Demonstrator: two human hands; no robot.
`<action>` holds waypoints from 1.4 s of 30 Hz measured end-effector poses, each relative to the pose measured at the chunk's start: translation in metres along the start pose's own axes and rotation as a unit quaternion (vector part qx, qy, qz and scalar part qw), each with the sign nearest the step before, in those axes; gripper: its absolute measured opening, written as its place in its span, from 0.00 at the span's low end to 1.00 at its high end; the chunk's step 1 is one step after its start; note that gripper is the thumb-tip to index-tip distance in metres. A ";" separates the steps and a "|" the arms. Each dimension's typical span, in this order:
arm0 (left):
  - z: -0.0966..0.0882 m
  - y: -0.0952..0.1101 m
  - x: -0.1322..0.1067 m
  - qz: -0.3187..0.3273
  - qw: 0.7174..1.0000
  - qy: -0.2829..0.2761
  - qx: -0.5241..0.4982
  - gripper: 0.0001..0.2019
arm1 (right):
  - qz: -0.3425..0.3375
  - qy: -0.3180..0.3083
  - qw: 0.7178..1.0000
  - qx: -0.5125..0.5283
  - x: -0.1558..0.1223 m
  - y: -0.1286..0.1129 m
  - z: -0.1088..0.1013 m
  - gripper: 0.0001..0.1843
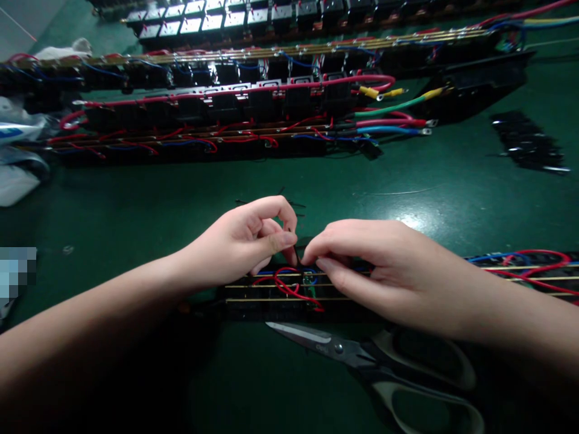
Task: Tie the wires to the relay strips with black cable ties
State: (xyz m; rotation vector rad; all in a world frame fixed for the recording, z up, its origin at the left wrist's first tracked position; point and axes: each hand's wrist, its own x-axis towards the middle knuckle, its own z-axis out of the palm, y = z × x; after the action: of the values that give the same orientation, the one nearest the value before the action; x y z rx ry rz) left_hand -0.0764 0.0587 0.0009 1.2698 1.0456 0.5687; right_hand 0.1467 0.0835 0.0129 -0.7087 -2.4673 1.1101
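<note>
My left hand (253, 241) pinches a thin black cable tie (296, 252) between thumb and forefinger. It is above a long black busbar assembly (246, 310) with brass-coloured rails. My right hand (375, 259) reaches over the same assembly from the right, thumb and forefinger closed together by the tie's lower end. Whether those fingers grip the tie is hidden. Just below both hands, a red wire (289, 290) loops across the rails beside a small green circuit board (310, 288).
Scissors (338, 348) lie in front of the assembly, slightly parted. Thin black offcuts (296, 205) are scattered behind my left hand. More wired assemblies (203, 135) line the back of the green table (181, 187). A black bundle (527, 141) is at right, plastic bags (18, 175) at left.
</note>
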 end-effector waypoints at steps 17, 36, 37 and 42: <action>-0.001 0.004 0.002 0.012 0.997 -0.038 0.068 0.04 | 0.008 -0.023 1.000 -0.004 0.000 0.003 0.001 0.11; 0.000 0.002 0.003 -0.023 0.996 0.003 0.087 0.05 | -0.009 -0.003 1.000 -0.014 0.000 0.003 0.001 0.10; 0.000 0.002 0.004 -0.027 0.995 0.005 0.091 0.05 | -0.009 -0.003 1.000 -0.014 0.001 0.003 0.001 0.10; 0.000 0.002 0.005 -0.038 0.993 0.009 0.112 0.06 | -0.003 -0.011 1.000 -0.013 0.001 0.002 0.000 0.11</action>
State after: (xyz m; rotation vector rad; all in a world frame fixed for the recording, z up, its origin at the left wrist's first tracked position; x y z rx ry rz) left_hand -0.0740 0.0636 0.0015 1.4159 1.1929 0.4146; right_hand 0.1464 0.0856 0.0117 -0.7013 -2.5038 1.0914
